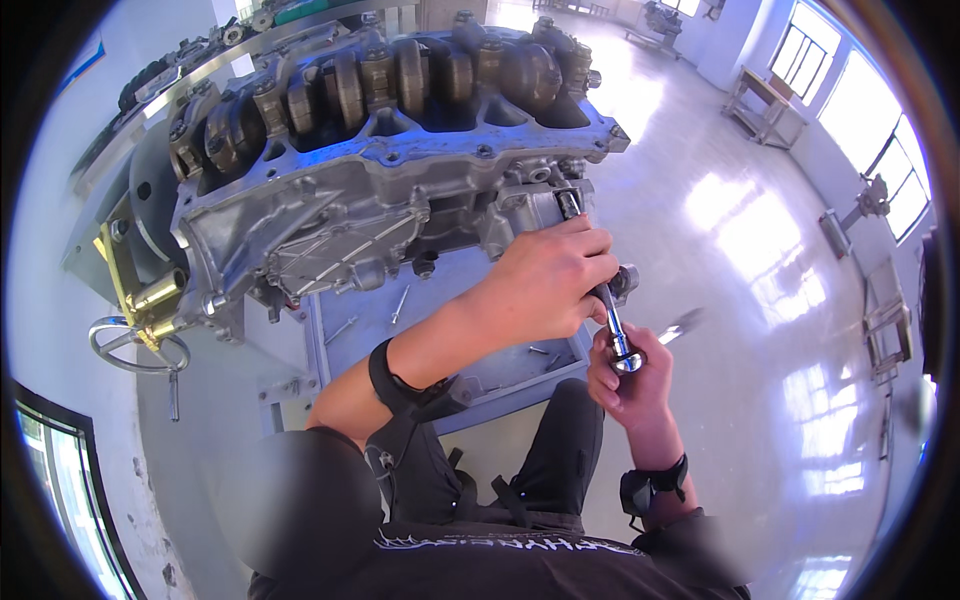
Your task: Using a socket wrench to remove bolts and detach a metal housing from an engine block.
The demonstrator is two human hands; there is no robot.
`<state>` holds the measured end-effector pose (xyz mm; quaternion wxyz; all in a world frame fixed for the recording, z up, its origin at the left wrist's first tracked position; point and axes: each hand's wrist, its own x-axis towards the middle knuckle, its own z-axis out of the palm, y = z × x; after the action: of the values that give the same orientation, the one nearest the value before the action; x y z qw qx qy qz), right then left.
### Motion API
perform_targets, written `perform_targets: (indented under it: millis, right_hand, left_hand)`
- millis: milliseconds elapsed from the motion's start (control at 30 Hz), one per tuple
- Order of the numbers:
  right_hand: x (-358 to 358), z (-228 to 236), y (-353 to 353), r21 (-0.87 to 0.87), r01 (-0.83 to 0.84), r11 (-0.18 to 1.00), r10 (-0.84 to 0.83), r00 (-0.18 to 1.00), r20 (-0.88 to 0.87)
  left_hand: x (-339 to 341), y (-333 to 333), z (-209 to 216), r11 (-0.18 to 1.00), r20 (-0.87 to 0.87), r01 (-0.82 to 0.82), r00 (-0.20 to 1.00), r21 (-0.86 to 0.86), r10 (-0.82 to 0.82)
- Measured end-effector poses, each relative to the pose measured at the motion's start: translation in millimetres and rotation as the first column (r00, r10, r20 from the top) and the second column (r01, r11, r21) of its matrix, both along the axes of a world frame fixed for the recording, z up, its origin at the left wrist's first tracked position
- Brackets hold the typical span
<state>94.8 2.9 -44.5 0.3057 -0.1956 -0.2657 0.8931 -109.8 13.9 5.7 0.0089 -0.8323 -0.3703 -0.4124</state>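
A grey metal engine block (340, 200) with its crankshaft (420, 85) facing up stands in front of me. My left hand (560, 275) is closed round the shaft of a chrome socket wrench (617, 335) at the block's right end. The tool's far end (569, 204) reaches a fitting on the block's side; whether it sits on a bolt I cannot tell. My right hand (637, 380) is curled round the wrench's rounded near end, below the left hand. The left fingers hide part of the shaft.
Under the block is a grey tray (450, 415) with loose bolts (400, 305) in it. A yellow bracket (125, 275) and a handwheel (140, 345) are at the left. Behind the block runs a bench with metal parts (190, 60). A small table (765, 105) stands far right.
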Motion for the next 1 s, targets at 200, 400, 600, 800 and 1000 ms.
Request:
perform_targets:
  millis: [200, 400, 600, 800, 1000]
  right_hand:
    - [-13, 42, -11, 0.923, -0.354, 0.151, -0.797, 0.509, 0.325]
    - [-29, 43, -29, 0.546, -0.83, -0.115, -0.983, 0.175, 0.059]
    - [-21, 46, -23, 0.663, -0.748, -0.016, -0.946, 0.225, 0.232]
    - [-6, 46, -14, 0.82, -0.293, 0.491, -0.621, 0.542, 0.565]
    - [9, 15, 1, 0.304, 0.024, 0.952, -0.126, 0.939, 0.321]
  left_hand:
    - [-7, 0, 0, 0.998, -0.024, -0.03, 0.999, -0.06, 0.028]
    - [-5, -2, 6, 0.997, -0.052, -0.014, 0.999, -0.078, 0.01]
    - [-2, 0, 5, 1.0, -0.053, -0.02, 0.998, -0.019, 0.019]
    - [4, 2, 4, 0.999, -0.085, -0.045, 0.995, -0.021, 0.043]
    - [5, 0, 3, 0.999, -0.074, -0.05, 0.996, 0.01, 0.051]
